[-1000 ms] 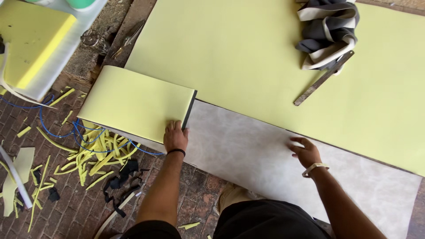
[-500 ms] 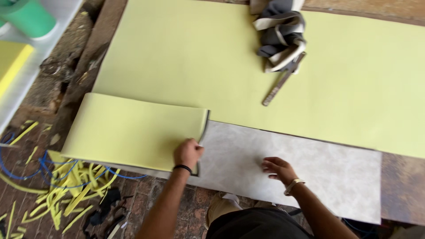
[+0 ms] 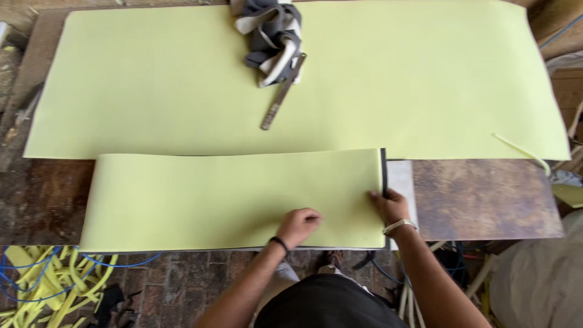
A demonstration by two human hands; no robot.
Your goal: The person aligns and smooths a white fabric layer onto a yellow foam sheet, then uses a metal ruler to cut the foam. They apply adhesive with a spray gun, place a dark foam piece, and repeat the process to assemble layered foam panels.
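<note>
The person leans over the surface (image 3: 486, 197) with both hands on a smaller pale yellow-green sheet (image 3: 231, 200) that lies along the near edge, just in front of a much larger sheet (image 3: 395, 79) of the same colour. The left hand (image 3: 299, 226) rests on top of the smaller sheet near its lower right part, fingers curled loosely under into a soft fist, gripping nothing that I can see. The right hand (image 3: 390, 206) sits at the sheet's right end, fingers spread and pressing on the dark edge strip (image 3: 384, 182) there; whether they pinch the strip or only lie on it I cannot tell.

On the big sheet, well away from both hands, lie a flat metal bar (image 3: 282, 94) and a bundle of grey and white strips (image 3: 271, 33) touching its upper end. Yellow offcuts (image 3: 48, 285) and blue cord litter the floor at the left.

What could go wrong, to my eye: the smaller sheet overhangs the near edge a little, so uneven pressure might let it slide or skew against the dark strip. A thin yellow sliver (image 3: 521, 149) trailing off the large sheet at the right could also snag.
</note>
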